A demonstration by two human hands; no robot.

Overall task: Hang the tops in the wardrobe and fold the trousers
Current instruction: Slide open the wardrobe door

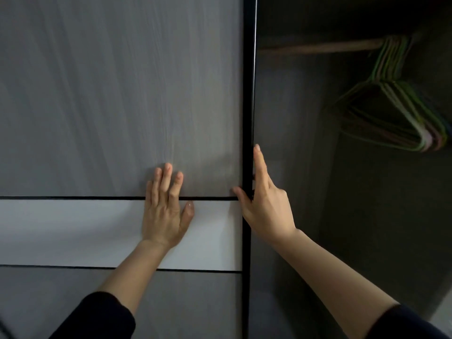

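Left grip (166,212), right grip (265,206), one door (102,99)

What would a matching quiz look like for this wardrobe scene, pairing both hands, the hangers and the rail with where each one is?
Things:
1. left hand
2. right hand
3. hangers
4. rail

Places:
A. gripping the black edge of the door
B. bunched together, hooked over the rail at the right
C. flat on the door's front
D. across the top of the dark opening

Pairs: 1-C; 2-A; 3-B; 4-D
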